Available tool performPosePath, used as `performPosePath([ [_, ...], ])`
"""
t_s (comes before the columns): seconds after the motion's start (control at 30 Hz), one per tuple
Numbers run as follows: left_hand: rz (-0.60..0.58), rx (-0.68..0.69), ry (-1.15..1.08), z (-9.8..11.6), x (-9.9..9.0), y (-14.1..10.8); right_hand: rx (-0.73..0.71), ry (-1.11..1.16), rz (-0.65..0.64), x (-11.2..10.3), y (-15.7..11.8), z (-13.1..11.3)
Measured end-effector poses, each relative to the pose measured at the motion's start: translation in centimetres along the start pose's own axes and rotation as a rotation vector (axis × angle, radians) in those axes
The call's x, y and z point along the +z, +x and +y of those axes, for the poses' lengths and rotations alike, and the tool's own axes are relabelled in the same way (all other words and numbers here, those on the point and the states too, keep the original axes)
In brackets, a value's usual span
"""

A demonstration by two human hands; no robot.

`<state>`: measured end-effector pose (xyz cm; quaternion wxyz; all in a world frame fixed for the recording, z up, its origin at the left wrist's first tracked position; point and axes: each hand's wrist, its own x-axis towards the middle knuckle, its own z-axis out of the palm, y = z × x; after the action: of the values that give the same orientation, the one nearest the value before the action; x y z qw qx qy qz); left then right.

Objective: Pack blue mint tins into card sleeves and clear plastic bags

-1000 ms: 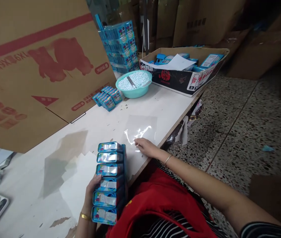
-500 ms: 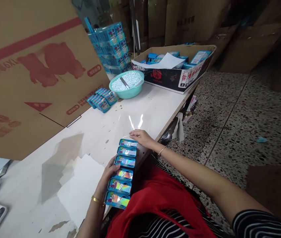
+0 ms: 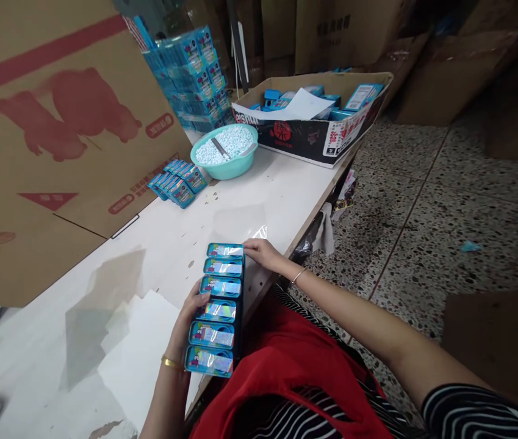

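1. Broadly, the pale surface [image 3: 162, 256] runs diagonally from lower left to upper right, marked with scuffs and dark specks.
2. A brown carton [image 3: 80, 164] with red animal shapes and lettering stands along its left side.
3. At the far end sits an open black-sided box [image 3: 304, 143] holding blue packages, with a white sheet lying over some of them.
4. Beside the carton rises a tall stack of blue packs [image 3: 190, 76], several layers high.
5. White paper sheets [image 3: 135, 347] overlap on the surface, left of the left forearm.
6. A turquoise basin [image 3: 233, 169], full of pale pellets [image 3: 235, 139], stands in front of the stack.
7. The row of six blue boxes [image 3: 219, 310] is by the near edge of the surface, before the red apron; whether it rests there cannot be told.
8. Just beyond its far end lies a clear, shiny film [image 3: 240, 222].
9. A cluster of small blue boxes [image 3: 179, 183] stands near the basin, by the carton.
10. The left hand [image 3: 192, 305] grasps the row from its left, thumb on top.
11. The right hand [image 3: 262, 253] has bent fingers at the row's far right corner; whether they pinch anything cannot be told.
12. A narrow grey strip [image 3: 220, 148] lies on the pellets.
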<state>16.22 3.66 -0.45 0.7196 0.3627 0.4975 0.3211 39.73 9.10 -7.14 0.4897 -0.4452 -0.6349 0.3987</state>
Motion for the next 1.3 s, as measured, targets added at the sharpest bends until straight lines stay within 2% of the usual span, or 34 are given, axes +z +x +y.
performPosePath([
  [0.2, -0.002, 0.012, 0.055, -0.3, 1.6, 0.8, 0.018, 0.104, 0.129, 0.7, 0.7, 0.8],
  [0.3, 0.027, 0.041, 0.155, -0.7, 1.7, 1.0, 0.017, 0.137, 0.154, 0.7, 1.0, 1.3],
  [0.43, 0.161, 0.171, 0.522, 0.2, 0.0, 1.6, -0.036, 0.059, 0.129, 0.8, 1.4, 1.3],
  [0.57, 0.191, 0.517, 1.012, 1.8, -1.5, 4.3, -0.091, -0.122, 0.104, 0.7, 1.4, 0.6],
  [0.67, 0.229, 0.734, 1.361, 2.7, -1.3, 7.1, -0.090, -0.325, 0.070, 0.3, 0.7, -0.4],
  [0.83, 0.250, 0.804, 1.684, 3.7, 0.0, 9.8, -0.012, -0.735, -0.028, -0.2, -1.0, -2.8],
  [0.97, 0.245, 0.875, 1.711, 4.7, 0.4, 10.0, 0.060, -0.975, -0.052, 0.1, -1.4, -4.0],
  [1.03, 0.224, 0.902, 1.696, 5.3, 0.4, 9.8, 0.119, -1.022, -0.016, 0.3, -1.3, -4.1],
  [1.2, 0.126, 0.883, 1.666, 6.4, 0.4, 9.8, 0.147, -1.014, 0.167, 0.5, -0.9, -4.8],
  [1.3, 0.106, 0.864, 1.642, 6.7, 0.3, 10.0, 0.138, -0.965, 0.151, 0.3, -0.8, -5.7],
])
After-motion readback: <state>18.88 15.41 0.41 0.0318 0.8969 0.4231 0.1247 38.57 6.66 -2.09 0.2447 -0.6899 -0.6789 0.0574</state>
